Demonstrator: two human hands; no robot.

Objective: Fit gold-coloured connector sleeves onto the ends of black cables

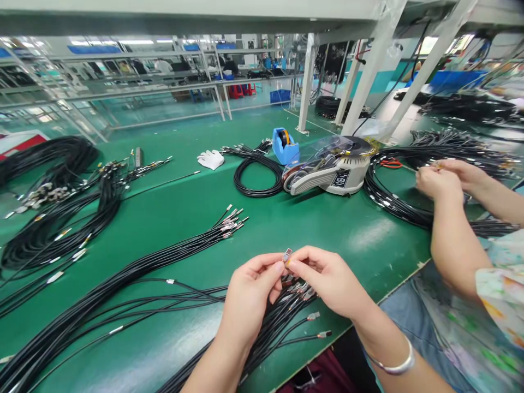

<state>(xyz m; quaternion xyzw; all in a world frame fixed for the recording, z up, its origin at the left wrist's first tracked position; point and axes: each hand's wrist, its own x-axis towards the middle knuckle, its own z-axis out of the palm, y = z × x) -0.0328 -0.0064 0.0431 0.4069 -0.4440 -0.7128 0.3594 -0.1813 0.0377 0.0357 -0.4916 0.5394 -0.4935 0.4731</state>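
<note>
Shiny plug (287,254) is up b/w L hand (256,284) & R hand (325,278), over the green counter (339,221). Both grips are pinched small on it, thumb to finger. Black cables (268,333) lie in a bunch under them. Gray machine (354,173) sits farther back, nr blue tape holder (280,152).

Factory workshop: black cable bundles (164,255) on a green bench (184,202), metal racks (220,102) beyond its far edge.

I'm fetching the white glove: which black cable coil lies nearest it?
The round coil just left of the tape machine; others lie farther from the glove.
</note>
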